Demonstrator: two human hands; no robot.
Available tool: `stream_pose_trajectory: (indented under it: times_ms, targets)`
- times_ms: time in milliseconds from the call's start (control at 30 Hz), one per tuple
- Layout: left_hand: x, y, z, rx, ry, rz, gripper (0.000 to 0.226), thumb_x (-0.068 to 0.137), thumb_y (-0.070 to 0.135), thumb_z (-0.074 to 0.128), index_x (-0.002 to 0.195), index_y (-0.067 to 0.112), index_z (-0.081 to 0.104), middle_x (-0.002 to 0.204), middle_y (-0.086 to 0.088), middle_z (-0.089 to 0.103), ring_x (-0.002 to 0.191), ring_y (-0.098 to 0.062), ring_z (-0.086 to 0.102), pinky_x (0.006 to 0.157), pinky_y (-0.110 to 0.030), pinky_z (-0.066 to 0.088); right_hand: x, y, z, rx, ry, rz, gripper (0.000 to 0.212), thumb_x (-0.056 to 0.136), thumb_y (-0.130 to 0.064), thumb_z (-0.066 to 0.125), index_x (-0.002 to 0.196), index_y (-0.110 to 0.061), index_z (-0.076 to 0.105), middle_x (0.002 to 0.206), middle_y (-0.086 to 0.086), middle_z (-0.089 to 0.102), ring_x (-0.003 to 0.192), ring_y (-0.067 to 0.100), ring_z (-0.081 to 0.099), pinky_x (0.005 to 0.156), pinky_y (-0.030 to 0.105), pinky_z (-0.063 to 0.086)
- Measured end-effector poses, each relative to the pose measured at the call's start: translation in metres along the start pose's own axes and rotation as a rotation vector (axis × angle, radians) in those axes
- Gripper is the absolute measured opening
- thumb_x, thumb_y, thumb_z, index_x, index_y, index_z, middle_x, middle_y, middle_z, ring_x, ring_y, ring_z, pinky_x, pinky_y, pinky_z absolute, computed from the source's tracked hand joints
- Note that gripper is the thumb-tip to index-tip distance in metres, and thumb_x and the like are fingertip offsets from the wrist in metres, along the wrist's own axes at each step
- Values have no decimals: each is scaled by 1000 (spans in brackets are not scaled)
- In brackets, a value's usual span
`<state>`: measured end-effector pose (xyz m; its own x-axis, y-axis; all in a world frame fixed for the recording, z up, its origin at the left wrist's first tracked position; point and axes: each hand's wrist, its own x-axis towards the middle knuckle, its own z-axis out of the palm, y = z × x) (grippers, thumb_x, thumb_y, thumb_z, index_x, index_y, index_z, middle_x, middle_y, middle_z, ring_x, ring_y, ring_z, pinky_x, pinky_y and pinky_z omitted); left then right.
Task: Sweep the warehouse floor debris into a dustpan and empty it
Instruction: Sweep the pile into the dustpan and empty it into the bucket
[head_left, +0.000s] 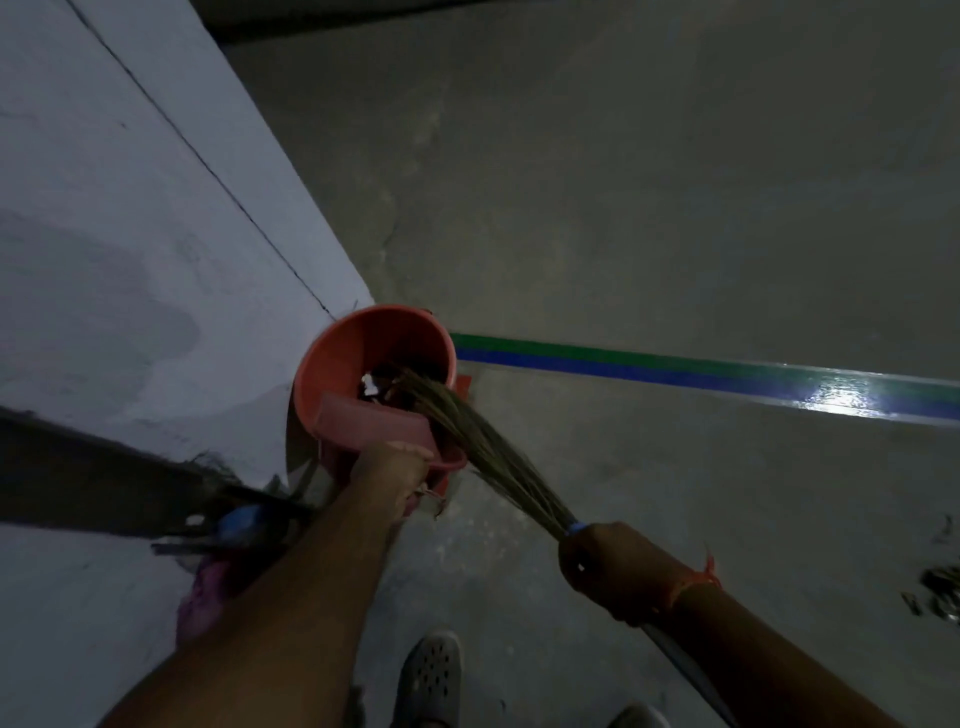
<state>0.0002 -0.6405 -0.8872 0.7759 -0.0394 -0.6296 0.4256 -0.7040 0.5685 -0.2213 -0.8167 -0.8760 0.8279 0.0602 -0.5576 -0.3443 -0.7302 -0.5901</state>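
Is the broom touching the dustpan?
Touching. In the head view, the broom bristles lie across the dustpan edge, reaching into the bucket.

Bucket (332, 364) mouth is half blocked by dustpan (374, 423) and broom (467, 431) bristles. Wall (130, 234) closes the left side, w/ dark clutter (234, 525) at its foot. Floor (675, 208) to the right is open.

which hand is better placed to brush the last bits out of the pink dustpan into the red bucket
Right hand: it grips the straw broom, bristles already in the red plastic bucket. Left hand holds the pink plastic dustpan.
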Motion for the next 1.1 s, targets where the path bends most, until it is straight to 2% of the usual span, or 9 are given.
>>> stream_pose_trajectory:
  times_ms: [100, 167, 233, 267, 400, 500, 633, 967, 1100]
  targets:
    - [-7, 1, 13, -33, 2, 14, 30, 86, -9, 55, 77, 14, 72, 72, -16, 68, 60, -25, 58, 61, -34, 50, -11, 13, 2, 151, 18, 48, 16, 95, -12, 53, 83, -22, 59, 69, -11, 52, 39, 8, 49, 43, 10, 40]
    - [-13, 6, 25, -22, -18, 61, 29, 85, -11, 55, 84, 11, 74, 75, -15, 71, 56, -23, 60, 56, -29, 49, -24, 27, 7, 306, 52, 96, 20, 93, -9, 53, 79, -22, 59, 65, -8, 54, 38, 9, 50, 41, 13, 41]
    - [-22, 14, 37, -3, -48, 105, 30, 86, -11, 55, 87, 11, 74, 75, -14, 73, 55, -21, 60, 53, -28, 47, -39, 42, 13, 512, 101, 162, 23, 90, -7, 53, 74, -23, 60, 62, -3, 57, 40, 17, 55, 40, 25, 45]
    - [-27, 21, 46, 14, -65, 123, 30, 87, -10, 55, 86, 13, 74, 75, -14, 73, 54, -21, 58, 52, -29, 44, -47, 50, 15, 587, 127, 192, 25, 88, -6, 53, 72, -23, 59, 61, -2, 56, 41, 20, 55, 40, 26, 44]
    - [-49, 52, 96, 42, -137, 172, 30, 86, -10, 55, 85, 13, 73, 71, -21, 69, 53, -21, 53, 51, -30, 40, -77, 82, 22, 775, 209, 253, 27, 86, -4, 51, 68, -25, 56, 60, 4, 48, 42, 21, 49, 41, 27, 42]
    - [-65, 76, 145, 67, -192, 184, 30, 86, -12, 54, 86, 11, 72, 60, -17, 61, 46, -18, 46, 47, -24, 33, -95, 106, 23, 885, 265, 298, 28, 85, -3, 50, 67, -24, 55, 58, 1, 45, 41, 20, 47, 44, 27, 42]
    - [-78, 110, 210, 139, -296, 222, 29, 89, -8, 53, 87, 14, 71, 59, -13, 59, 37, -15, 42, 37, -16, 29, -109, 145, 13, 1016, 372, 349, 27, 86, -4, 49, 68, -24, 54, 62, 3, 46, 40, 20, 48, 44, 29, 43]
    - [-65, 235, 394, 259, -541, 344, 27, 91, -5, 55, 91, 15, 72, 64, -9, 63, 47, -17, 49, 37, -18, 33, -114, 292, -85, 1205, 649, 501, 21, 92, 2, 48, 76, -10, 54, 69, 12, 41, 41, 20, 45, 46, 32, 42]
    - [-63, 286, 473, 354, -647, 451, 27, 90, -7, 54, 89, 13, 71, 63, -7, 61, 42, -12, 46, 36, -15, 32, -106, 362, -134, 1312, 798, 577, 18, 90, 3, 48, 78, -8, 56, 75, 15, 45, 43, 21, 45, 45, 29, 40]
